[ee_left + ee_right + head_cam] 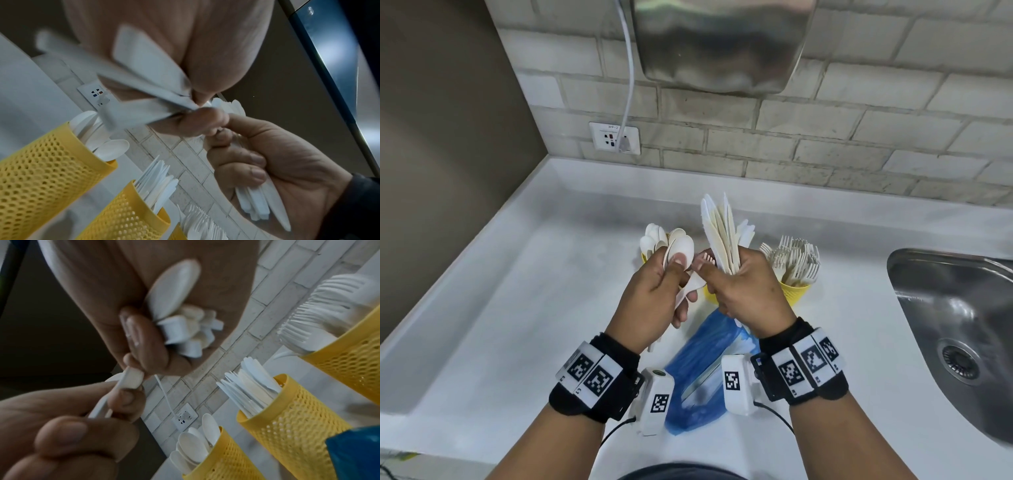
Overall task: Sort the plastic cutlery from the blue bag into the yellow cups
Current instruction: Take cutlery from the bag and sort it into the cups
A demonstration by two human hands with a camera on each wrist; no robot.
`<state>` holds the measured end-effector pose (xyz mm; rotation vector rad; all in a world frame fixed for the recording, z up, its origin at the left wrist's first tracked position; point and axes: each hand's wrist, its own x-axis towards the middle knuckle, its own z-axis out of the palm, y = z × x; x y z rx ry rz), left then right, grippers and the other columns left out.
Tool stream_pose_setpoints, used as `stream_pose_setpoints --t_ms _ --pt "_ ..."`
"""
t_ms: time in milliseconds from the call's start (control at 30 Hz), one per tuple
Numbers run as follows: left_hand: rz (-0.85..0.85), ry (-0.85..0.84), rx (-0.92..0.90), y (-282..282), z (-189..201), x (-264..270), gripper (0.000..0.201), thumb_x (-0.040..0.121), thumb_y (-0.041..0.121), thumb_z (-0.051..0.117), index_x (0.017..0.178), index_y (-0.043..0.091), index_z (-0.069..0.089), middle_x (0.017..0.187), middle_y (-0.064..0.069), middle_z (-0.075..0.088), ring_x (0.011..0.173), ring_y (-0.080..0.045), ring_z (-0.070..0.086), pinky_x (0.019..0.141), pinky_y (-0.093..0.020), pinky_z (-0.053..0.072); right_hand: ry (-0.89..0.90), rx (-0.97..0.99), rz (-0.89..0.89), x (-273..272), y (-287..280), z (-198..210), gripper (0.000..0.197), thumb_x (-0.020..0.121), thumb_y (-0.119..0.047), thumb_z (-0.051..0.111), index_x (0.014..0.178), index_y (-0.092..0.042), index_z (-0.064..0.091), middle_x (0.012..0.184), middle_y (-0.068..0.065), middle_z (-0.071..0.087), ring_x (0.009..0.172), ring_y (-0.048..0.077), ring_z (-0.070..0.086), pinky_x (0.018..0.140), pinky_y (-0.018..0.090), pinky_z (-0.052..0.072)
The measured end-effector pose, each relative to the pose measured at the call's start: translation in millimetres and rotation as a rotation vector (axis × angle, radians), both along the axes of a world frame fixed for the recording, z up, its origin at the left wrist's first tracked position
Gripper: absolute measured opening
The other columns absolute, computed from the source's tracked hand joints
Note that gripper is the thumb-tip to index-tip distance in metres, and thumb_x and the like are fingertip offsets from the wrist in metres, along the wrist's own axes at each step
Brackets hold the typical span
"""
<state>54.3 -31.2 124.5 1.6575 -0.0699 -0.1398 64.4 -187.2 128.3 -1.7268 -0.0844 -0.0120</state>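
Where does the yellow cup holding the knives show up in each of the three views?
Head: knife cup, centre, mostly hidden behind the right hand.
Left wrist: knife cup, bottom centre, between the other two cups.
Right wrist: knife cup, lower right, middle cup.
Shared landmark: wall socket.

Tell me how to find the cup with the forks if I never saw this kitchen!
Find the steel sink set in the white counter. Just to its left stand three yellow cups in a row by the wall, and the fork cup is the one nearest the sink. Only it bristles with prongs; its neighbours hold flat knives and round spoons.
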Motion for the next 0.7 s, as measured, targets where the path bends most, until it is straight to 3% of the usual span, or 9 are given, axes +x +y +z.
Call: stream_pose_setpoints --t_ms 100,167,233,300,400,500,567,633,700 --pt "0.037 0.031 -0.021 1 2 1 0.028 0.111 0.032 0.037 0.112 0.010 0.055 0.076 -0.002 0.065 0.053 -0.026 0.062 0.048 -0.034 0.054 -0.085 -0.132 -0.092 5 -5 -11 0.015 0.094 -0.024 0.071 0.081 -0.017 0.072 0.058 -0.010 0.063 0.052 0.006 0.058 0.055 0.026 0.044" --pt "0.043 0.035 -0.032 2 3 1 0.028 0.112 0.031 0.036 0.114 0.009 0.055 0.075 -0.003 0.071 0.058 -0.029 0.067 0.052 -0.038 0.060 -0.140 -0.164 -0.163 7 -8 -14 0.020 0.092 -0.026 0.072 0.074 -0.017 0.070 0.063 0.000 0.067 0.061 0.020 0.063 0.061 0.035 0.051" --pt "0.052 0.041 -0.034 3 2 2 0.028 0.112 0.031 0.037 0.116 0.010 0.055 0.077 -0.002 0.073 0.059 -0.031 0.070 0.053 -0.040 0.061 -0.150 -0.118 -0.240 10 -11 -13 0.023 0.094 -0.023 0.071 0.072 -0.017 0.069 0.064 0.004 0.067 0.061 0.021 0.063 0.062 0.032 0.050" --pt "0.045 0.037 -0.029 3 2 2 0.026 0.112 0.031 0.037 0.115 0.012 0.054 0.077 -0.004 0.072 0.053 -0.029 0.065 0.050 -0.038 0.059 -0.127 -0.037 -0.307 13 -12 -13 0.024 0.096 -0.025 0.069 0.072 -0.025 0.066 0.056 -0.006 0.061 0.054 0.013 0.057 0.062 0.029 0.046" --pt "0.031 -0.006 0.037 3 -1 2 0.024 0.111 0.032 0.037 0.112 0.014 0.054 0.074 -0.006 0.068 0.049 -0.024 0.053 0.044 -0.031 0.049 -0.060 0.111 -0.351 16 -12 -16 0.023 0.094 -0.033 0.067 0.072 -0.033 0.064 0.050 -0.014 0.049 0.047 0.013 0.045 0.058 0.030 0.039" --pt "0.060 -0.029 0.063 4 -9 5 0.024 0.110 0.033 0.041 0.107 0.014 0.056 0.069 0.001 0.059 0.050 -0.014 0.045 0.047 -0.024 0.039 -0.033 0.255 -0.395 15 -12 -12 0.023 0.098 -0.025 0.067 0.075 -0.026 0.064 0.051 -0.007 0.047 0.041 0.015 0.038 0.047 0.024 0.033" --pt "0.098 -0.048 0.040 6 -14 8 0.018 0.109 0.032 0.044 0.106 0.022 0.059 0.074 0.010 0.055 0.055 -0.004 0.049 0.051 -0.016 0.039 -0.035 0.301 -0.439 16 -15 -7 0.021 0.100 -0.020 0.066 0.080 -0.013 0.062 0.049 -0.006 0.049 0.037 0.016 0.037 0.043 0.023 0.032" --pt "0.137 -0.046 0.008 10 -15 11 0.015 0.108 0.032 0.047 0.104 0.031 0.061 0.071 0.015 0.052 0.055 -0.003 0.050 0.052 -0.015 0.039 -0.082 0.278 -0.494 18 -21 -4 0.024 0.098 -0.023 0.067 0.077 -0.014 0.064 0.049 -0.006 0.052 0.039 0.018 0.041 0.046 0.025 0.036" --pt "0.145 -0.054 0.011 14 -16 13 0.013 0.107 0.035 0.049 0.100 0.035 0.060 0.065 0.016 0.050 0.050 -0.003 0.046 0.050 -0.020 0.035 -0.150 0.238 -0.536 22 -27 -1 0.023 0.093 -0.031 0.068 0.071 -0.025 0.068 0.057 -0.003 0.059 0.047 0.019 0.047 0.057 0.029 0.040"
